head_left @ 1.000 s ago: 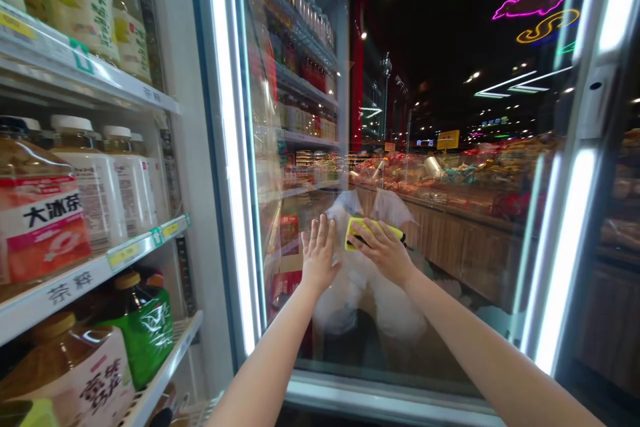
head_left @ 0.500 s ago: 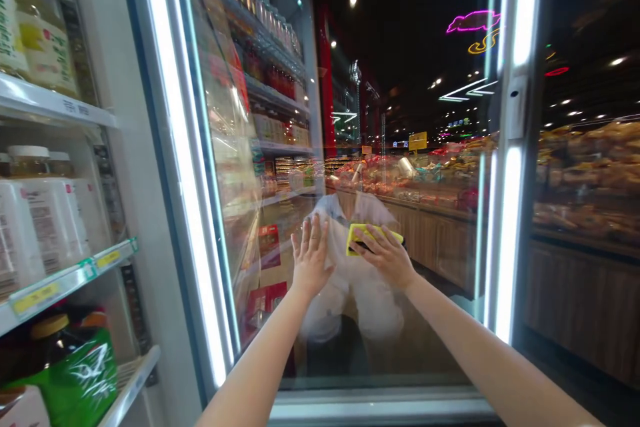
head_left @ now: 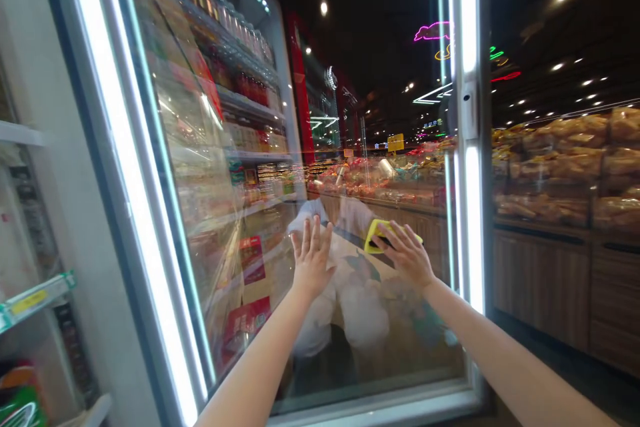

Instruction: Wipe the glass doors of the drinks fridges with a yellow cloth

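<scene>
A glass door [head_left: 350, 360] with bright light strips along both sides fills the middle of the head view. Flat against the glass, fingers spread, is my left hand [head_left: 313, 258], which holds nothing. To its right, my right hand [head_left: 406, 255] presses a yellow cloth or pad [head_left: 373, 237] with a dark part onto the glass. The pad shows beyond and beside my fingers, and its underside is hidden. Faint reflections of a person in pale clothing show in the pane between and below my hands.
Shelves of a fridge [head_left: 37, 297] with packaged goods stand at the left, beside the light strip. Right of the door frame [head_left: 469, 197], bagged goods [head_left: 550, 167] are piled on a wooden counter [head_left: 540, 277].
The view has turned right, so the door sits further left. My right hand and the yellow pad have slid right across the glass, away from my left hand, which stays spread.
</scene>
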Demonstrator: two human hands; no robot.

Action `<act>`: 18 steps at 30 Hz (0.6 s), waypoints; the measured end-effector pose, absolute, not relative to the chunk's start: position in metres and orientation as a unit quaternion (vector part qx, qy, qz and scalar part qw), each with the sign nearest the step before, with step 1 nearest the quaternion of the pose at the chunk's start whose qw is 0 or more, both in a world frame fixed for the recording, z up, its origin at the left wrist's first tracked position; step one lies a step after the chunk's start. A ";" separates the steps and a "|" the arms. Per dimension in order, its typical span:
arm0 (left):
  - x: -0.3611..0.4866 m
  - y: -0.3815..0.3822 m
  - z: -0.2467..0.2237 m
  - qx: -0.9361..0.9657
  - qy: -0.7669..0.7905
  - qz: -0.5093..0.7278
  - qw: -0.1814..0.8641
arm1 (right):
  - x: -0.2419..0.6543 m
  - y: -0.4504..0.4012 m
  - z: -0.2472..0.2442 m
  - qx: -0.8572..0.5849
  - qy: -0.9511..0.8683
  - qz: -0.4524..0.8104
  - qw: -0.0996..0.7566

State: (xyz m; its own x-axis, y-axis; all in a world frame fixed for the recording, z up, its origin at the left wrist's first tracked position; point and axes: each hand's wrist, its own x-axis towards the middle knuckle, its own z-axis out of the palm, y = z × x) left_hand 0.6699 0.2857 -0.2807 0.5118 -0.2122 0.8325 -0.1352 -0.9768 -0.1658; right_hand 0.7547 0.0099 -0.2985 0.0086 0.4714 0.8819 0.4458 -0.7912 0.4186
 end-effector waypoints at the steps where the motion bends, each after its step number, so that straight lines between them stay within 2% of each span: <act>1: 0.670 0.285 -0.281 -0.866 0.100 -0.488 0.039 | 0.759 0.000 -0.293 0.718 0.277 0.638 -0.025; 3: 0.671 0.285 -0.282 -0.861 0.104 -0.496 0.043 | 0.766 -0.005 -0.278 0.717 0.185 0.665 -0.101; 5: 0.671 0.283 -0.282 -0.855 0.122 -0.500 0.057 | 0.769 0.006 -0.267 0.703 0.146 0.681 -0.140; 7: 0.671 0.280 -0.283 -0.850 0.147 -0.500 0.076 | 0.766 0.020 -0.270 0.696 0.179 0.686 -0.118; 10: 0.673 0.272 -0.284 -0.840 0.170 -0.506 0.096 | 0.761 0.016 -0.297 0.690 0.314 0.652 -0.013; 12: 0.676 0.267 -0.283 -0.835 0.182 -0.508 0.104 | 0.763 -0.004 -0.312 0.697 0.325 0.639 0.006; 18: 0.690 0.246 -0.272 -0.829 0.195 -0.513 0.111 | 0.787 -0.032 -0.287 0.694 0.116 0.695 -0.147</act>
State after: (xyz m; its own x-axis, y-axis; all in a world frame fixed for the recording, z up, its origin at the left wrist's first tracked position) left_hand 0.6896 0.2460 -0.2723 0.3977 -0.4373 0.8066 -0.2090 -0.8992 -0.3845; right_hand 0.7867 -0.0317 -0.2874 0.0062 -0.0421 0.9991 0.3654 -0.9299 -0.0415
